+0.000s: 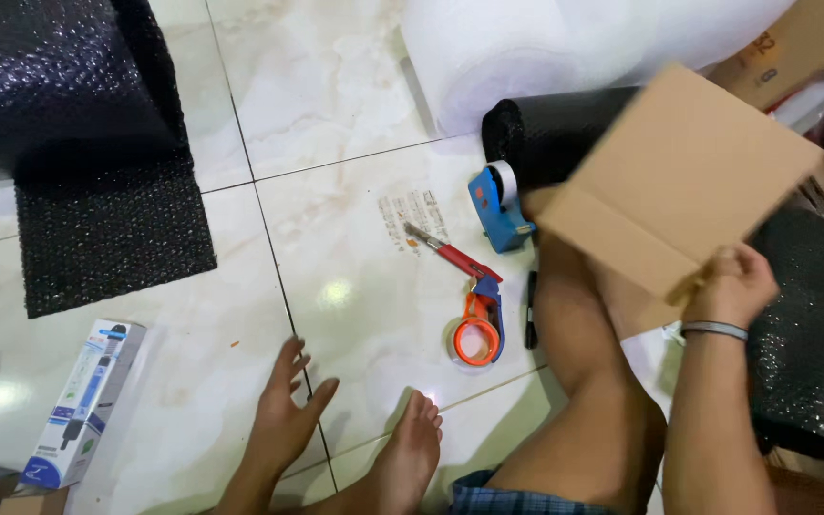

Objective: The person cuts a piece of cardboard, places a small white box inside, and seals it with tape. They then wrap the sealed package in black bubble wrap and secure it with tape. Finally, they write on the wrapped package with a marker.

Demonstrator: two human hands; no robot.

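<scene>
The tiled floor [355, 95] is pale and glossy, and the person sits on it with bare legs drawn in. A large white bubble-wrap roll [526, 48] lies at the top centre. A black bubble-wrap roll [40, 76] occupies the top left corner, its loose sheet spread flat over the tiles below it. A second, narrower black roll [550, 133] lies just below the white one, partly hidden behind the flattened cardboard box [679, 181].

The cardboard box is held off the floor, tilted, above the person's right knee. The right hand [736, 286] is closed on its lower right corner, fingers curled around the edge; a grey band sits on that wrist. The left hand [283, 410] is empty, palm down on the floor with fingers spread, near the bare foot [412, 453].

A white and blue product box [83, 405] lies on the floor at lower left, well apart from the left hand. A blue tape dispenser [498, 205] stands just beside the narrower black roll. An orange tape dispenser [479, 329] lies near the right leg. A red-handled utility knife [450, 253] lies between the two dispensers. A black marker [531, 310] lies beside the leg.
</scene>
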